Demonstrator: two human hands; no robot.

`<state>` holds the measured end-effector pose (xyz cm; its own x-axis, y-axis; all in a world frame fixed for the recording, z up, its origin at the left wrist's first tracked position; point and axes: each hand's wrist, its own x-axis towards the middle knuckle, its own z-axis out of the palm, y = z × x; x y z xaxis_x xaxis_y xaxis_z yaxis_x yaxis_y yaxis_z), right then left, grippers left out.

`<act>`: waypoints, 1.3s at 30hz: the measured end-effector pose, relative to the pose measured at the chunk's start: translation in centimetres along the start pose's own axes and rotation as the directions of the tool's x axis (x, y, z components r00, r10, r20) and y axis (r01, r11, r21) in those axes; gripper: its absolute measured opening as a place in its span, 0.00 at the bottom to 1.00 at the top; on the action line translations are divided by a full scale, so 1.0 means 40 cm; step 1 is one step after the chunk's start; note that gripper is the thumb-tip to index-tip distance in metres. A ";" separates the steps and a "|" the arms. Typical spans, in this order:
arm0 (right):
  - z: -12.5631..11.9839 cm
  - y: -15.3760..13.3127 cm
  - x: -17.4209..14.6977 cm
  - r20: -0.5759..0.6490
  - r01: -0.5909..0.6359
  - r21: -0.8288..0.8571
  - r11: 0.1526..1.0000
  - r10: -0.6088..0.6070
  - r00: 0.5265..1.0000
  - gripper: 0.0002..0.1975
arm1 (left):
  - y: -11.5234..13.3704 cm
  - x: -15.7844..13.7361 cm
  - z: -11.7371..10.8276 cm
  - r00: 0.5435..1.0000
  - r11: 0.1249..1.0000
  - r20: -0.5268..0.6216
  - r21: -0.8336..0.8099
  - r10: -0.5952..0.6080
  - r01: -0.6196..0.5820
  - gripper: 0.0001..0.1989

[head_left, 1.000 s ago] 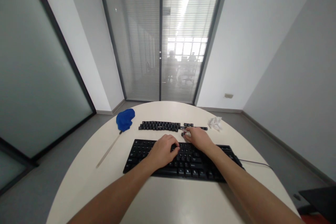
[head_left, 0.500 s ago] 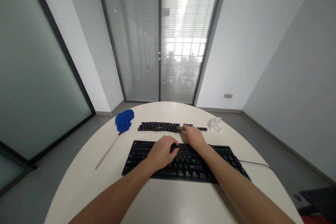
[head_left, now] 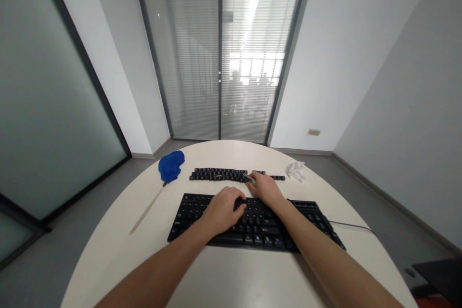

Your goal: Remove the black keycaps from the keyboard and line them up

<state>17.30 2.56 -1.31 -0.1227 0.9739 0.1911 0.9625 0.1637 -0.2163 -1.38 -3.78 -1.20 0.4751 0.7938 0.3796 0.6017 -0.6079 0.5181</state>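
R hand at the keycaps, fingers clamped on a thin metal tool; L hand on the kbd, thumb apart from curled index. Table bears kbd up close, keycaps beyond, blue cloth to L, tissue to R.

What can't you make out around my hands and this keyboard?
In the head view:
Keyboard: some keys covered by the left hand.
Loose keycaps: markings too small.
Thin tool: held end hidden by the right hand.
Cable: far end hidden beyond the table edge.
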 end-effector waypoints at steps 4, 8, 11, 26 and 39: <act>-0.001 0.000 -0.003 -0.017 0.004 0.015 1.000 -0.004 1.000 0.10 | -0.001 0.000 0.002 1.000 1.000 -0.003 -0.002 -0.001 0.001 0.06; -0.012 -0.002 -0.012 -0.039 0.017 0.025 1.000 -0.016 0.999 0.10 | 0.000 0.000 0.001 1.000 1.000 -0.007 0.000 0.005 -0.005 0.05; -0.042 -0.001 -0.029 -0.061 0.044 0.038 0.998 -0.041 0.997 0.13 | 0.006 -0.002 -0.003 0.999 0.999 -0.007 0.001 0.045 -0.045 0.05; -0.145 0.040 -0.206 -0.109 -0.021 0.516 0.856 0.090 0.990 0.27 | 0.012 -0.003 -0.002 0.991 0.991 0.035 -0.001 0.132 -0.133 0.07; -0.157 0.069 -0.213 -0.002 -0.069 0.613 0.787 0.089 0.996 0.23 | 0.017 -0.001 -0.003 0.992 0.994 0.048 0.002 0.113 -0.114 0.05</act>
<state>22.51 -6.27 2.49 -0.0365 0.9843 0.1727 0.6172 0.1581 -0.7707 -1.08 -4.21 -0.77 0.5706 0.7180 0.3987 0.5450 -0.6942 0.4702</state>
